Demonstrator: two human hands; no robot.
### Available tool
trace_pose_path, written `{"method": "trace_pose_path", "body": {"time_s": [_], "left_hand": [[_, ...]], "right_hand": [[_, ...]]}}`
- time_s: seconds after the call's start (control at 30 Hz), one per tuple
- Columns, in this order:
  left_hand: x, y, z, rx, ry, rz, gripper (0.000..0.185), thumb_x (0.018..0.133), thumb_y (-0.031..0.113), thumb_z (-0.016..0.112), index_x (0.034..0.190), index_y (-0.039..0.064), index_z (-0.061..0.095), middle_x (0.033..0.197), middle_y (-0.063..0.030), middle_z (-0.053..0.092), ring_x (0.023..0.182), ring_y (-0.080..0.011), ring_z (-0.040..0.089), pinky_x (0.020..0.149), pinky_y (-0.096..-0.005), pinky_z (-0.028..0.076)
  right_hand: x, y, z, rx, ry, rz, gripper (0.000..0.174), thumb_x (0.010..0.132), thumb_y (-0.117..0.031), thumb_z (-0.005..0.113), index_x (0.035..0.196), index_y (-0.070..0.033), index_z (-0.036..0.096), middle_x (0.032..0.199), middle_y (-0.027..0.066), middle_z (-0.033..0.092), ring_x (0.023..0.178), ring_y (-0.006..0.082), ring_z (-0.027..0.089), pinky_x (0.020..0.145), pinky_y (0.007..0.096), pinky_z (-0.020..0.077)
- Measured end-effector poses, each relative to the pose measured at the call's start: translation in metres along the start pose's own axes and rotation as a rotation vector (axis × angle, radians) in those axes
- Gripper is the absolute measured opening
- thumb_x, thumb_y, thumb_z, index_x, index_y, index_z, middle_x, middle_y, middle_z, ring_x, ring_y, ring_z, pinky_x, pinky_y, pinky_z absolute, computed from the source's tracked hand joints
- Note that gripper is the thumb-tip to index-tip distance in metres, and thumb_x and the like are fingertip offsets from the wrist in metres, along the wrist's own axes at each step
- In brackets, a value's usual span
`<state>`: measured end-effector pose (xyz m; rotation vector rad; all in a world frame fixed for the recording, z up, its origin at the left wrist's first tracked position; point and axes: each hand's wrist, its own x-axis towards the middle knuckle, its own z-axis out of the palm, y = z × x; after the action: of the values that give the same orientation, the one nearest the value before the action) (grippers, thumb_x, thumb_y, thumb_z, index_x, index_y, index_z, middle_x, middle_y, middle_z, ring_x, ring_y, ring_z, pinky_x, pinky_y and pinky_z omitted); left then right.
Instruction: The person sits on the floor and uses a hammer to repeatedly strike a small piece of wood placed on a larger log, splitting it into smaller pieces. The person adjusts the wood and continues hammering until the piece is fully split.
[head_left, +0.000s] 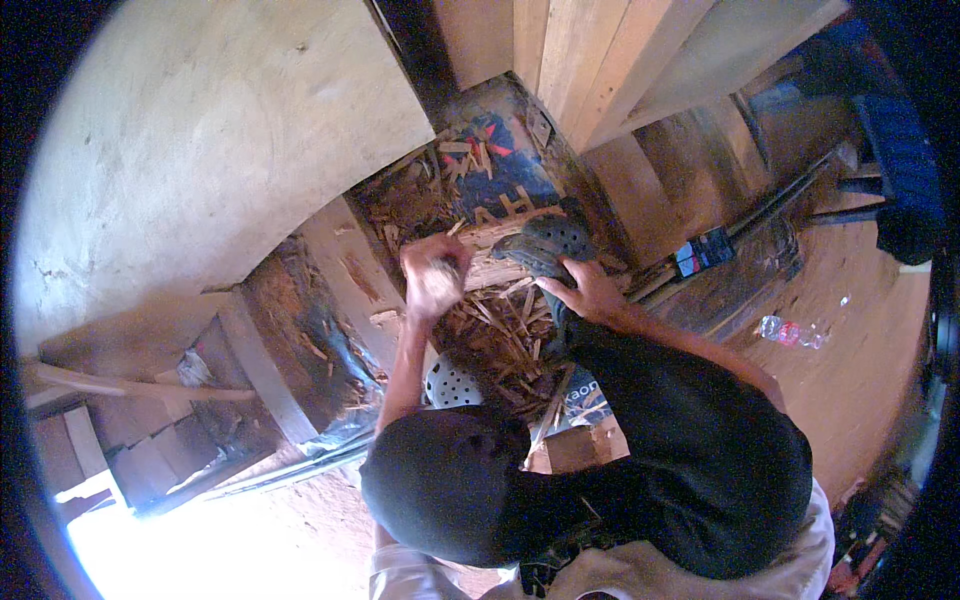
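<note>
My left hand (435, 274) is a motion-blurred fist beside the left end of a rough wooden block (480, 271). It seems closed around a pale object that is too blurred to name. At the block's right end, my right hand (592, 291) grips a dark, elongated object (529, 253) between thumb and fingers; its kind is unclear. A dark perforated clog (561, 231) sits over the block just beyond those fingers. Loose wood chips (517, 322) lie thickly below the block. Lower left, a white perforated clog (451, 384) shows next to my knee.
Beyond the block lies a dark printed sheet (517, 161) with splinters on it. Large pale boards (225, 150) lean at upper left, and upright planks (592, 67) at the top. A plastic bottle (791, 332) lies on the dirt floor at right. Timber pieces (262, 367) are at left.
</note>
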<state>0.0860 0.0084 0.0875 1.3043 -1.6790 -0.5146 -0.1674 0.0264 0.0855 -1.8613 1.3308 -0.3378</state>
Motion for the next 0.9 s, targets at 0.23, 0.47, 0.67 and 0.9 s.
{"method": "trace_pose_path", "body": {"time_s": [0.23,0.47,0.67,0.9], "left_hand": [[-0.043,0.03,0.002,-0.097,0.13,0.103,0.016,0.068,-0.007,0.064,0.066,0.003,0.051,0.068,-0.0092,0.059,0.069,-0.0241,0.06,0.063,-0.0325,0.049],[-0.046,0.026,0.008,-0.038,0.158,0.091,0.014,0.069,-0.005,0.066,0.068,0.001,0.053,0.069,-0.0083,0.058,0.073,-0.0248,0.059,0.066,-0.0329,0.048],[-0.048,0.022,0.012,-0.034,0.173,0.046,0.015,0.069,-0.005,0.066,0.066,0.001,0.053,0.069,-0.0086,0.057,0.072,-0.0247,0.059,0.065,-0.033,0.047],[-0.048,0.021,0.01,-0.04,0.124,0.024,0.015,0.07,-0.004,0.066,0.066,0.0,0.052,0.068,-0.0095,0.057,0.069,-0.0249,0.057,0.064,-0.0328,0.046]], "right_hand": [[0.004,0.003,0.006,0.098,0.039,-0.048,0.042,0.084,-0.037,0.056,0.101,0.002,0.057,0.093,0.0218,0.06,0.091,0.0358,0.057,0.08,0.0391,0.0427],[0.004,-0.005,-0.004,-0.009,-0.052,0.047,0.045,0.084,-0.037,0.055,0.102,0.004,0.055,0.092,0.024,0.06,0.089,0.0363,0.058,0.079,0.0393,0.0427],[0.006,0.004,0.004,0.076,-0.009,-0.035,0.043,0.084,-0.036,0.054,0.102,0.003,0.055,0.091,0.0232,0.06,0.088,0.036,0.058,0.078,0.0396,0.0427],[0.004,0.005,0.002,0.028,-0.045,0.02,0.043,0.083,-0.038,0.056,0.101,0.001,0.057,0.091,0.0229,0.06,0.087,0.0369,0.057,0.078,0.041,0.0425]]}}
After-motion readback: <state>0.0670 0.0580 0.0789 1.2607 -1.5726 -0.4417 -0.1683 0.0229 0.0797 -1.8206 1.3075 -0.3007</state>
